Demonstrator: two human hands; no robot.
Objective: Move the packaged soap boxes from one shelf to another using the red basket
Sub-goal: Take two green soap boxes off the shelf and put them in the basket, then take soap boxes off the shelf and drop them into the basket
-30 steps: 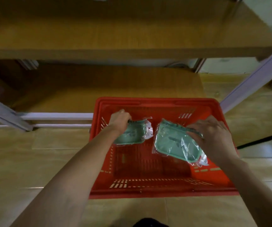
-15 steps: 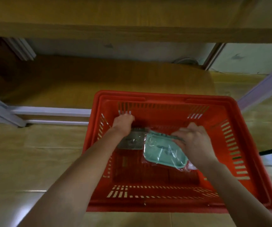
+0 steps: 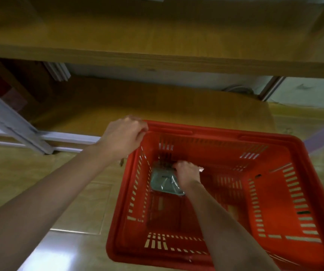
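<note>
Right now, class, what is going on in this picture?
A person reaches into a red slatted plastic basket on the tiled floor, in front of low wooden shelves. The left hand grips the basket's far left corner rim. The right hand is down inside, fingers curled on the far end of a pale green soap box wrapped in clear plastic, which lies on the basket's bottom.

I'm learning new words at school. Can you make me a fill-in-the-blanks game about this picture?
1. The basket is coloured ___.
2. The left hand holds the ___ by its rim.
3. The right hand touches the soap pack in the basket's far ___ corner.

Missing words: red, basket, left.
</note>
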